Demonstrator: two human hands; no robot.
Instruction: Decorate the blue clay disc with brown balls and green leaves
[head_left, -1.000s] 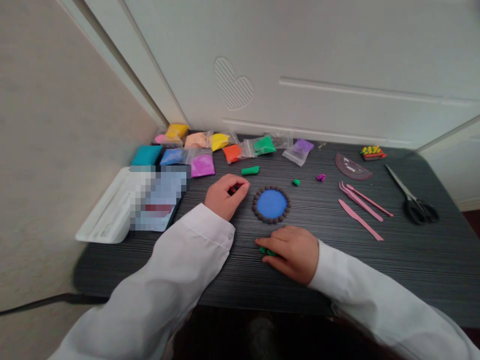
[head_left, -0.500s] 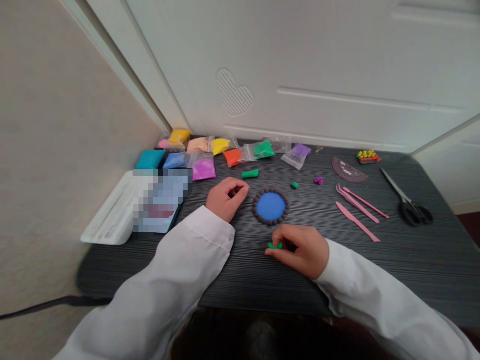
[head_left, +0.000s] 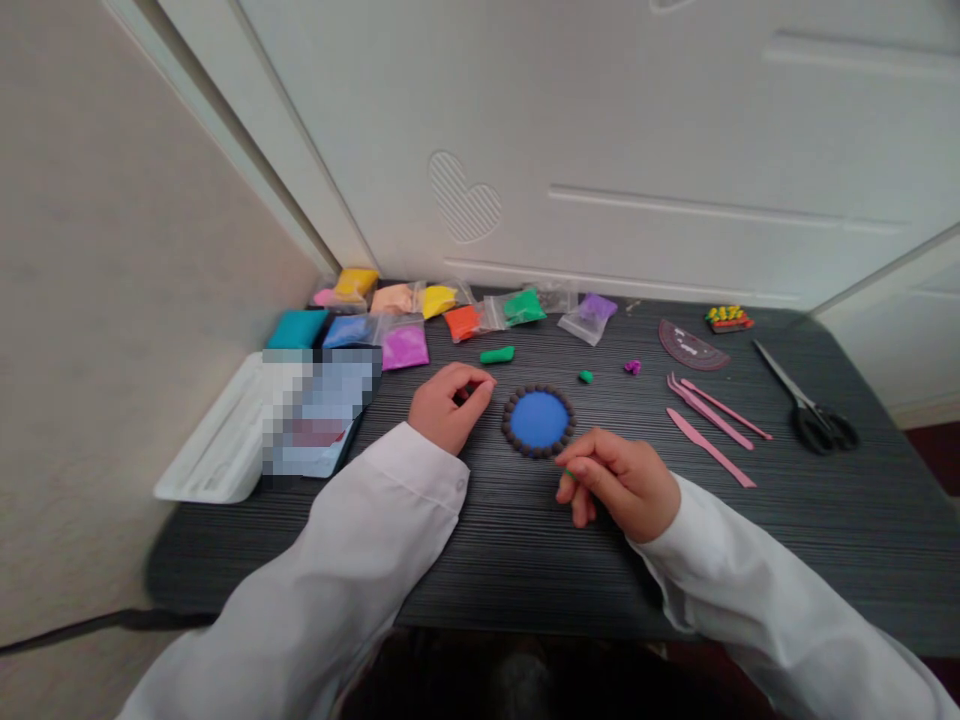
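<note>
A flat blue clay disc [head_left: 538,418] ringed with dark brown clay balls lies on the dark table. My left hand [head_left: 454,405] rests just left of it, thumb and forefinger curled together, with nothing visible between them. Below and right of the ring, my right hand [head_left: 619,482] pinches a bit of green clay [head_left: 571,474]; the fingers cover most of it. Behind the ring sit a green clay roll [head_left: 497,355], a small green clay lump [head_left: 586,377] and a purple clay lump [head_left: 633,367].
Bags of coloured clay [head_left: 405,345] line the back left. A white tray [head_left: 206,440] and a phone-like device [head_left: 330,420], partly blurred out, lie left. At right are pink modelling tools [head_left: 709,447], a protractor [head_left: 691,345], scissors [head_left: 810,410] and a small yellow-and-red piece [head_left: 727,319].
My right hand has turned and shifted slightly right and up, its fingers now covering most of the green clay. My left hand keeps its place beside the ring. The view has tilted slightly.
</note>
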